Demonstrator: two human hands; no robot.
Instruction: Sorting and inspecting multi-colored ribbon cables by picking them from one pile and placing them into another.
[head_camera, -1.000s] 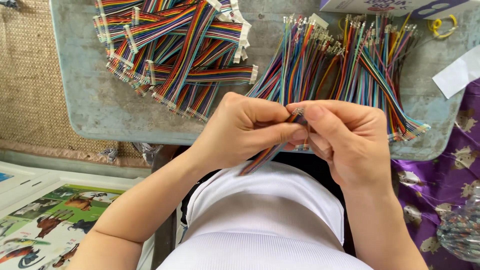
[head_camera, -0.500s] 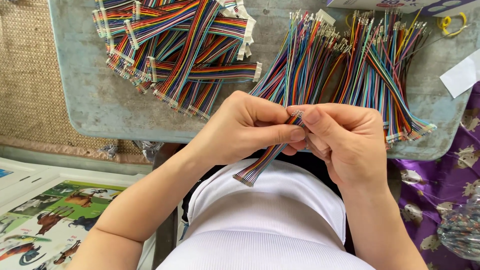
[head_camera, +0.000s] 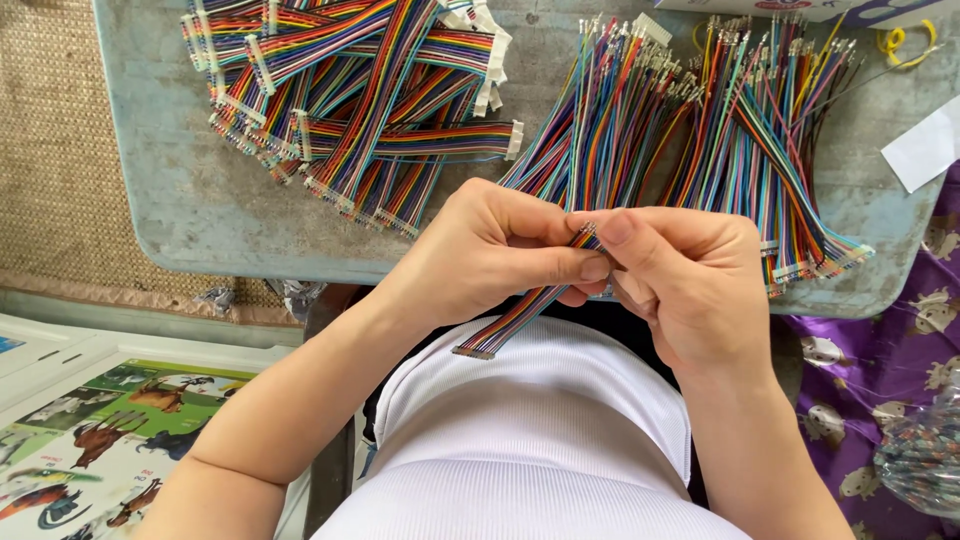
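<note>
Ribbon cable (head_camera: 520, 318), rainbow-coloured, is hanging off the tabletop's near edge, over the person's lap. Left hand (head_camera: 500, 255) and right hand (head_camera: 685, 275) are both pinching its upper end between thumb and fingertips; lower end is dangling free toward the white shirt (head_camera: 540, 440). Finished cables with white connectors (head_camera: 350, 90) are lying piled at the tabletop's far-left corner, loose wire bundles (head_camera: 700, 130) fanning out toward the right edge.
</note>
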